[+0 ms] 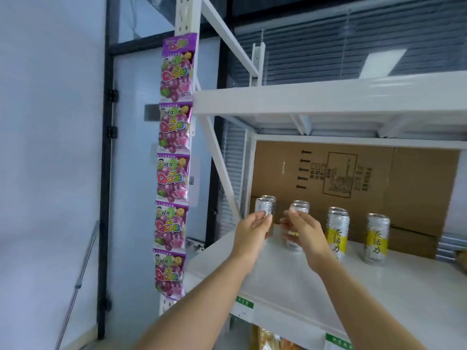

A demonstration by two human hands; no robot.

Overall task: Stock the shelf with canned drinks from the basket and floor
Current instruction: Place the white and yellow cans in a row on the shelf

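Placing on shelf (pixel 341 294): left hand (pixel 252 232) fingers curl round end can (pixel 264 207), right hand (pixel 304 231) round next can (pixel 299 209). Next: release upright.

Every can (pixel 376 238) is silver with a fine grey speckled pattern and wears a yellow band printed with black characters. The shelf (pixel 379 286) is glossy white, as are its posts and braces. Behind the drinks, the cardboard (pixel 404 185) is plain brown, marked with black arrows and a black framed block of text. The packets (pixel 174 173) hanging in a strip are purple, with pink-red letters outlined in white, green patches and a picture of dark purple grapes. The labels (pixel 244 304) on the shelf edge are green over white. The door frame (pixel 106 173) is black, the blinds (pixel 353 46) striped grey-blue, the wall (pixel 50 122) pale bluish white.
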